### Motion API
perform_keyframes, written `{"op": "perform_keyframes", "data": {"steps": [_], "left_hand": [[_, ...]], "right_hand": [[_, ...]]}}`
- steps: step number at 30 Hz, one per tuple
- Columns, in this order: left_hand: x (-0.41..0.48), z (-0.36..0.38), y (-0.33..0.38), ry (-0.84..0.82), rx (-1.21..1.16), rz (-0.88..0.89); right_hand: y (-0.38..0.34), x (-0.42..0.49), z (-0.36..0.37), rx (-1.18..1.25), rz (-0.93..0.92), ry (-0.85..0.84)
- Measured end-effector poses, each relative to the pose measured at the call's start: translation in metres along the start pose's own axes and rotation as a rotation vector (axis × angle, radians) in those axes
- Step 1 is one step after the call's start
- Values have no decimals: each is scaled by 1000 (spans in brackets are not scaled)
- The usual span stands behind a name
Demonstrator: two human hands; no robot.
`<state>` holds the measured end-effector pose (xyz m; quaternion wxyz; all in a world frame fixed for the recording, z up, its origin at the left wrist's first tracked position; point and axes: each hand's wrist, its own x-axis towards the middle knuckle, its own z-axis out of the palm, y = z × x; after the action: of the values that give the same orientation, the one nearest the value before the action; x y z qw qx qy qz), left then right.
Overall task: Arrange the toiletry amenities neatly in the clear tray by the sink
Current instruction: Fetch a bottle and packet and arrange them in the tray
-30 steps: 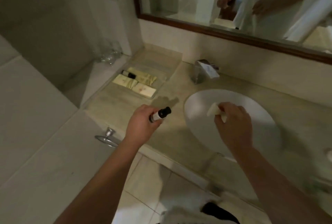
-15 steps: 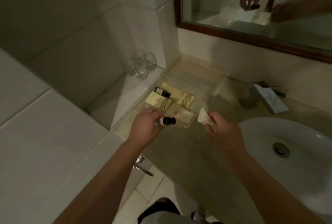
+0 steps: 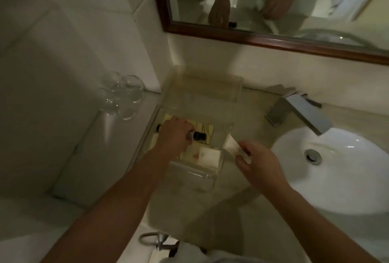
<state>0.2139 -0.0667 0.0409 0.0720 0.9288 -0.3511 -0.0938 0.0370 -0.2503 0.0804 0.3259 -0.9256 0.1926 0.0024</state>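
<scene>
A clear tray (image 3: 219,170) stands on the counter left of the sink (image 3: 336,178). Inside it lie yellowish sachets (image 3: 207,131), a pale box (image 3: 208,156) and another small bottle (image 3: 158,126), mostly hidden behind my hand. My left hand (image 3: 174,134) is over the tray and grips a small bottle with a black cap (image 3: 196,136). My right hand (image 3: 259,161) hovers beside the tray's right wall and pinches a white packet (image 3: 231,146).
Upturned drinking glasses (image 3: 122,96) sit on the ledge left of the tray. A square chrome faucet (image 3: 301,113) overhangs the white basin. A wood-framed mirror (image 3: 273,10) hangs above. A chrome hook (image 3: 153,239) sticks out below the counter edge.
Both hands moved forward to the tray. My left hand with the bottle is now inside it over the sachets, and my right hand with the packet reached its right wall.
</scene>
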Motion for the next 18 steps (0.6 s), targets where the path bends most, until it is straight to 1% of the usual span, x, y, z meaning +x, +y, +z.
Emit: {"op": "perform_keyframes", "data": {"steps": [3, 6, 12, 18], "left_hand": [[6, 8, -6, -66, -26, 69], [11, 13, -16, -74, -39, 114], [16, 16, -27, -97, -75, 58], [12, 25, -35, -76, -80, 30]], "right_hand": [[-8, 8, 7, -4, 31, -1], [-16, 18, 16, 10, 52, 15], [-23, 30, 24, -18, 36, -37], [-42, 58, 35, -150, 13, -127]]}}
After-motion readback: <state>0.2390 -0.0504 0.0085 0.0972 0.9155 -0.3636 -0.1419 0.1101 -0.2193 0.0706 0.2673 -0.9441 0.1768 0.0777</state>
